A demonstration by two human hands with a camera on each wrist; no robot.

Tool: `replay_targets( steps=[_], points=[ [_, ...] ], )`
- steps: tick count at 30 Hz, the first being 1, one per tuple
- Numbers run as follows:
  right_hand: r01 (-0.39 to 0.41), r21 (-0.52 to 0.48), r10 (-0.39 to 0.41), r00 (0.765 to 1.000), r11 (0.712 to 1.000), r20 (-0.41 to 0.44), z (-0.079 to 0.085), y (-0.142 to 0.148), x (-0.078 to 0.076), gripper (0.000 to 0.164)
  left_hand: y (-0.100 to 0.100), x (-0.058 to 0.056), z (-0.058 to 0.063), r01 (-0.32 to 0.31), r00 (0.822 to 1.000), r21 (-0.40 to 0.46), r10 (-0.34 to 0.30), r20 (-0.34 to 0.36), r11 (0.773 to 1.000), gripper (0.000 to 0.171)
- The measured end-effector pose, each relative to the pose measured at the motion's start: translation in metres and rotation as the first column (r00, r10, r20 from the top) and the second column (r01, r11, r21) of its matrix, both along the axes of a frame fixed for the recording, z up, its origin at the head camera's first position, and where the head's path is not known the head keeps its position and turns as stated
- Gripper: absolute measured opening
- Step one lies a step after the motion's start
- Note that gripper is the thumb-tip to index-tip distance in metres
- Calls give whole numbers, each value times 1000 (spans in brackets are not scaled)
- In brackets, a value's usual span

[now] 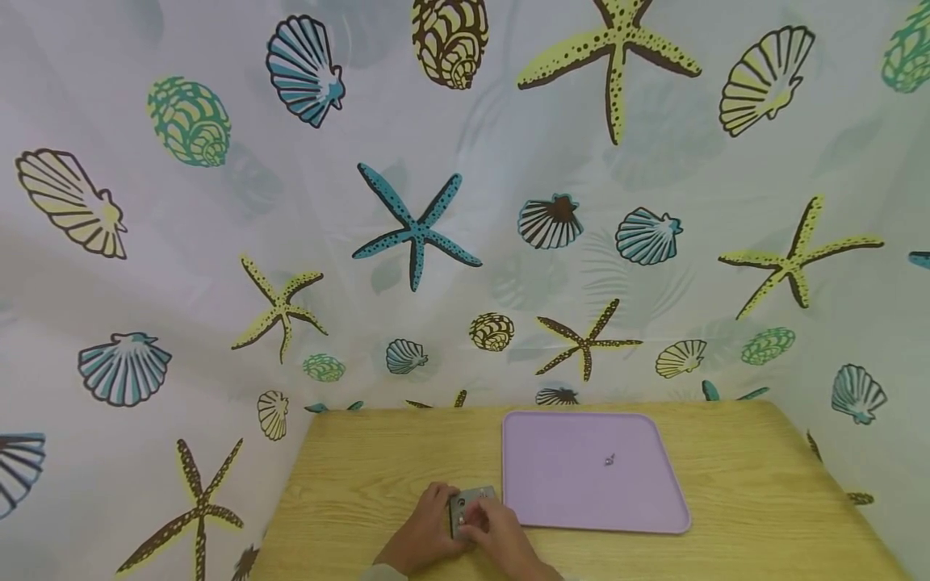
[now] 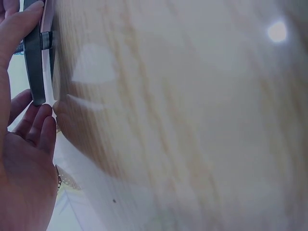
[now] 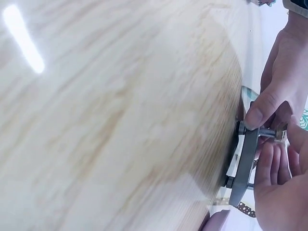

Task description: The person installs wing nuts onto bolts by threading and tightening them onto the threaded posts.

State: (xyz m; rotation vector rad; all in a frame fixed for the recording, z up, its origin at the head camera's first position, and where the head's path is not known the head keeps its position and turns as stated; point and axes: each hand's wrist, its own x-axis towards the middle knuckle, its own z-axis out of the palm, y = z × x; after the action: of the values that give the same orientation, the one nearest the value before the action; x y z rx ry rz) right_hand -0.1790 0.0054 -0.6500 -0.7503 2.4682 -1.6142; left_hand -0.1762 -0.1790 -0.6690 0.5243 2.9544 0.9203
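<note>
A grey metal plate (image 1: 472,494) is held just left of the tray. My left hand (image 1: 430,528) grips it by opposite edges, thumb at one end and fingertips at the other in the left wrist view. Bolts pass through the plate (image 3: 245,166); their heads stick out on the tabletop side. On one threaded bolt (image 3: 267,132) sits a small metal nut (image 3: 280,135), and the fingers of my right hand (image 1: 501,539) close around it. In the head view those fingers partly cover the plate.
A lilac tray (image 1: 574,428) lies on the wood-grain table (image 1: 392,452), right beside the hands. One or more small metal pieces (image 1: 609,460) lie in the tray. A curtain (image 1: 494,274) printed with shells and starfish encloses the table at the back and sides.
</note>
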Motion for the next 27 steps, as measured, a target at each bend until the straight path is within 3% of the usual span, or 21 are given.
replay_targets(
  steps=[8,27],
  points=[
    [-1,-10,1,1000,1000,-14,1,-3,-2,36,0,0,-1,-2,1000,0,2,11,1000,78],
    [67,22,-67,998,997,-16,0,-2,6,17,1,2,3,-11,1000,-25,11,-5,1000,79]
  ],
)
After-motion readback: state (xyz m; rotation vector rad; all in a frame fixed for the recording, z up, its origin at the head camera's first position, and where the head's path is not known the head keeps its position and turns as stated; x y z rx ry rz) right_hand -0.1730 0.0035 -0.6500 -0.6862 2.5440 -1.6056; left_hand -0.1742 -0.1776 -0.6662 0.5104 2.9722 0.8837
